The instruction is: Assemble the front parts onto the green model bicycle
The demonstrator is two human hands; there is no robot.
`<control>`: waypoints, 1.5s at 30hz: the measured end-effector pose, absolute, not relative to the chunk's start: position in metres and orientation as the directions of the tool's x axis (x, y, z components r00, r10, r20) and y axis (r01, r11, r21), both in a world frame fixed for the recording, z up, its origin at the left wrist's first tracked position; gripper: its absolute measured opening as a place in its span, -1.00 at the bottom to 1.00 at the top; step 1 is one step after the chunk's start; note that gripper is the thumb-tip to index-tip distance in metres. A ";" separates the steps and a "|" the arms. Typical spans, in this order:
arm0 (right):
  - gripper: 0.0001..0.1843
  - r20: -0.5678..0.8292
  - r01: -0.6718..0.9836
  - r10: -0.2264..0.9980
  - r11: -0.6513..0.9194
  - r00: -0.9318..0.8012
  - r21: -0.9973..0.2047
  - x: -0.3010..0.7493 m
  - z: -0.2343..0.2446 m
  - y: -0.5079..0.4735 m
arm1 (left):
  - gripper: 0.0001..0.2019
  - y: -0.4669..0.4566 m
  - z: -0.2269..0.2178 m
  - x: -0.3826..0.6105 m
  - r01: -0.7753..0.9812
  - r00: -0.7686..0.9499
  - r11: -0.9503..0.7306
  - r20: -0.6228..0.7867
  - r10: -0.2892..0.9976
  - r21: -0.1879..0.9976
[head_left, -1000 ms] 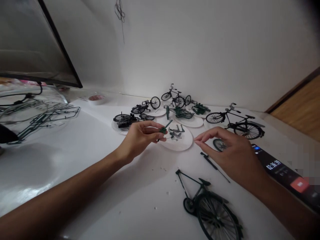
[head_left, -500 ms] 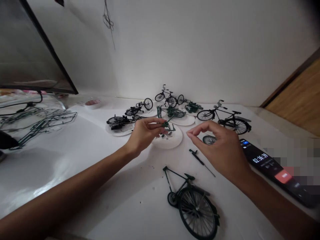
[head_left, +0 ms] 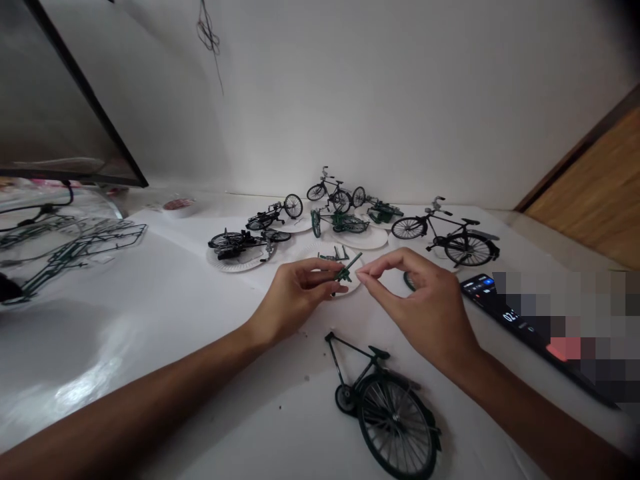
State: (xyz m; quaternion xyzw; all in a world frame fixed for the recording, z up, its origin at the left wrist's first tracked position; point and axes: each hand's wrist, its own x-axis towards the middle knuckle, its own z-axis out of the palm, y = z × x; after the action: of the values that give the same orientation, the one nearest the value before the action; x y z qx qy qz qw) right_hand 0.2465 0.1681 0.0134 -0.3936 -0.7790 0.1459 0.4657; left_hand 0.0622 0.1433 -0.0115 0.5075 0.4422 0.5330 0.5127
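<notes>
A small dark-green model bicycle part with a thin rod is pinched between the thumb and fingers of my left hand. Beside the rod's tip, my right hand is closed in a pinch; whatever sits between its fingertips is too small to make out. Below both hands, a green model bicycle frame lies on the white table with its rear wheel attached and no front wheel. A paper plate with small loose parts is partly hidden behind my left hand.
Finished-looking model bicycles stand at the back and right. More lie on paper plates. A phone rests at right. Green sprue frames and a monitor are at left, near a small bowl.
My hands have come closer together, the right one moving left and the left one slightly lower. The green part's rod now points up right. A screwdriver seen earlier is hidden behind my right hand.
</notes>
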 end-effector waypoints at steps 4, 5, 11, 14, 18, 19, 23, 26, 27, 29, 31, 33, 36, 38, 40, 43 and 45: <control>-0.89 0.597 0.493 0.767 0.624 -0.237 -0.606 0.246 0.012 0.169 | -0.72 0.141 -0.012 0.064 -0.131 0.053 -0.099 0.107 0.993 0.986; -0.89 0.592 0.499 0.772 0.617 -0.233 -0.609 0.246 0.011 0.169 | -0.72 0.140 -0.011 0.064 -0.134 0.052 -0.100 0.108 0.993 0.986; -0.86 0.568 0.491 0.785 0.606 -0.246 -0.625 0.243 0.012 0.167 | -0.73 0.138 -0.010 0.066 -0.124 0.039 -0.095 0.100 0.994 0.988; -0.86 0.557 0.487 0.795 0.596 -0.243 -0.638 0.241 0.012 0.165 | -0.72 0.137 -0.010 0.067 -0.124 0.039 -0.105 0.110 0.993 0.987; -0.86 0.552 0.472 0.802 0.587 -0.228 -0.658 0.240 0.010 0.164 | -0.72 0.137 -0.010 0.066 -0.097 0.032 -0.161 0.165 0.986 0.982; -0.86 0.554 0.467 0.801 0.588 -0.226 -0.660 0.240 0.010 0.163 | -0.72 0.136 -0.010 0.065 -0.075 0.028 -0.182 0.185 0.982 0.980; -0.86 0.569 0.454 0.794 0.596 -0.213 -0.662 0.240 0.009 0.162 | -0.74 0.133 -0.009 0.066 0.001 0.000 -0.257 0.257 0.966 0.966; -0.85 0.588 0.455 0.782 0.609 -0.208 -0.650 0.240 0.009 0.161 | -0.75 0.132 -0.008 0.067 0.019 -0.013 -0.262 0.263 0.965 0.965; -0.85 0.597 0.458 0.775 0.616 -0.207 -0.641 0.240 0.009 0.161 | -0.75 0.132 -0.007 0.067 0.018 -0.015 -0.258 0.258 0.966 0.966; -0.84 0.617 0.472 0.760 0.629 -0.204 -0.618 0.240 0.009 0.161 | -0.75 0.132 -0.007 0.068 0.001 -0.015 -0.247 0.247 0.969 0.969; -0.84 0.630 0.490 0.749 0.636 -0.206 -0.596 0.240 0.009 0.161 | -0.76 0.131 -0.007 0.068 -0.021 -0.011 -0.233 0.233 0.972 0.972; -0.84 0.634 0.502 0.742 0.642 -0.217 -0.579 0.240 0.010 0.161 | -0.76 0.131 -0.007 0.067 -0.029 -0.008 -0.225 0.225 0.974 0.974; -0.84 0.638 0.515 0.733 0.651 -0.236 -0.557 0.240 0.010 0.161 | -0.76 0.131 -0.008 0.067 -0.008 -0.003 -0.231 0.231 0.973 0.973; -0.85 0.642 0.521 0.728 0.654 -0.239 -0.548 0.240 0.011 0.162 | -0.76 0.131 -0.008 0.067 0.000 -0.003 -0.240 0.240 0.971 0.971; -0.85 0.647 0.526 0.724 0.656 -0.238 -0.541 0.240 0.011 0.162 | -0.76 0.131 -0.008 0.067 -0.008 0.000 -0.240 0.240 0.971 0.971; -0.86 0.626 0.540 0.740 0.642 -0.247 -0.545 0.241 0.011 0.162 | -0.76 0.131 -0.008 0.067 -0.032 0.010 -0.226 0.226 0.974 0.974; -0.86 0.598 0.541 0.759 0.627 -0.258 -0.561 0.241 0.012 0.162 | -0.76 0.131 -0.008 0.067 -0.042 0.022 -0.216 0.217 0.976 0.975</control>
State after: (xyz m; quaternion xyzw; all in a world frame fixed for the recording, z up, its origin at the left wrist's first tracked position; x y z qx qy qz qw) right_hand 0.2412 0.1620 0.0116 -0.4144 -0.7836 0.1221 0.4464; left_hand 0.0669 0.1312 -0.0078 0.5482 0.4258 0.5546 0.4588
